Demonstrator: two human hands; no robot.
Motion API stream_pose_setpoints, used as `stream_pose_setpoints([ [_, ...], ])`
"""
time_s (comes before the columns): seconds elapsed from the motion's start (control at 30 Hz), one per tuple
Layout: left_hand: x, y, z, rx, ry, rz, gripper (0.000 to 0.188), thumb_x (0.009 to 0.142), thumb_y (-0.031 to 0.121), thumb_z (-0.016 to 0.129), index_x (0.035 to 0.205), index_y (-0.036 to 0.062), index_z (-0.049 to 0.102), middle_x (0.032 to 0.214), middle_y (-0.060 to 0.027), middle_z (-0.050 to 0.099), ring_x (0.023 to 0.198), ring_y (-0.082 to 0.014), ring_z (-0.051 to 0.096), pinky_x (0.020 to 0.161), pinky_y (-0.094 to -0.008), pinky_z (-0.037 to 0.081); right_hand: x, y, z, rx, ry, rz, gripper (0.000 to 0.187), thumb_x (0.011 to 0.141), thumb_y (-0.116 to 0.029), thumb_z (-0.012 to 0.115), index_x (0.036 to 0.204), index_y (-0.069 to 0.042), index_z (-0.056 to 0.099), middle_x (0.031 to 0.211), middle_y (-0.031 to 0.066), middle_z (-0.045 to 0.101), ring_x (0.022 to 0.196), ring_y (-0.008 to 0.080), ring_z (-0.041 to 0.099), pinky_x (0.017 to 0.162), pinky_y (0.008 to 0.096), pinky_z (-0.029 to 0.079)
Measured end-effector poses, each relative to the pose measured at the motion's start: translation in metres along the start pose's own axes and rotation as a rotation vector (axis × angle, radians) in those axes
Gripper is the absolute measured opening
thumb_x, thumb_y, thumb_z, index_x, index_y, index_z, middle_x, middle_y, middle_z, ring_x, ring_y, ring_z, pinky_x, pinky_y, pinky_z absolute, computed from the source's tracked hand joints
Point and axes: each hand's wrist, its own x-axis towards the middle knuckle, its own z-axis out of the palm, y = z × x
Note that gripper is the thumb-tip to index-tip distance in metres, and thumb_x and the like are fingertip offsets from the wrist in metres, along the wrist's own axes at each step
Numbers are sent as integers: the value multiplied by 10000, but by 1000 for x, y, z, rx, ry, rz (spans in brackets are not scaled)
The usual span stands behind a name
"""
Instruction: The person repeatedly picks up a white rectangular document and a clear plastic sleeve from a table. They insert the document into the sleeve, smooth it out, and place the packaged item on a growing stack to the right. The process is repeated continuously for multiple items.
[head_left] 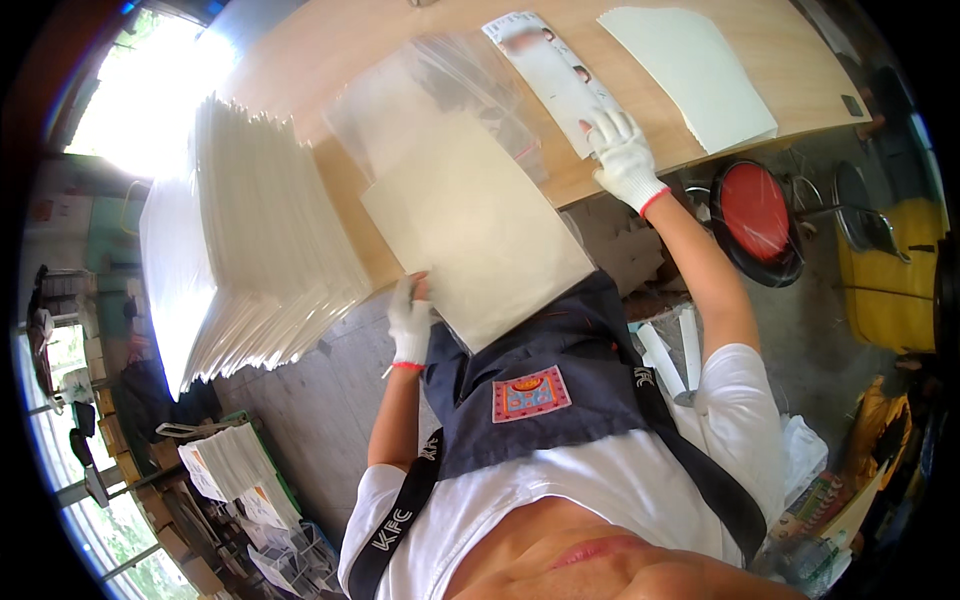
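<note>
A large cream rectangular sheet or board (480,225) lies at a slant over the table's near edge and my lap. My left hand (408,322), in a white glove with bare fingertips, is closed at its lower left edge. Farther right, my right hand (624,152), in a white glove with a red cuff, rests its outstretched fingers on the near end of a long printed white card (556,75). Clear plastic bags (425,90) lie flat just beyond the cream sheet. Whether the sheet is inside a bag, I cannot tell.
A tall stack of white sheets (265,240) stands at the left of the wooden table (290,40). A fan of pale sheets (690,75) lies at the far right. Beyond the table's right edge is a red round stool seat (755,215). Papers fill a crate (235,465) at lower left.
</note>
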Motion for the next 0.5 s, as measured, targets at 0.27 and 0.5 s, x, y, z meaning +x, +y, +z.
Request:
stream_pose_setpoints([
  [0.27, 69, 92, 110, -536, -524, -73, 358, 928, 272, 529, 1204, 44, 510, 1111, -95, 593, 1005, -194, 579, 831, -325, 480, 7, 12, 13, 320, 197, -180, 151, 667, -158, 646, 797, -92, 608, 1016, 31, 609, 991, 211, 542, 867, 371, 429],
  [0.5, 115, 129, 193, -1200, -404, -667, 434, 884, 266, 595, 1231, 42, 462, 1175, -111, 539, 1040, -235, 551, 858, -401, 477, -88, -30, -83, 524, 435, -260, 237, 620, -32, 682, 814, -85, 558, 984, 59, 609, 934, 249, 592, 822, 401, 495],
])
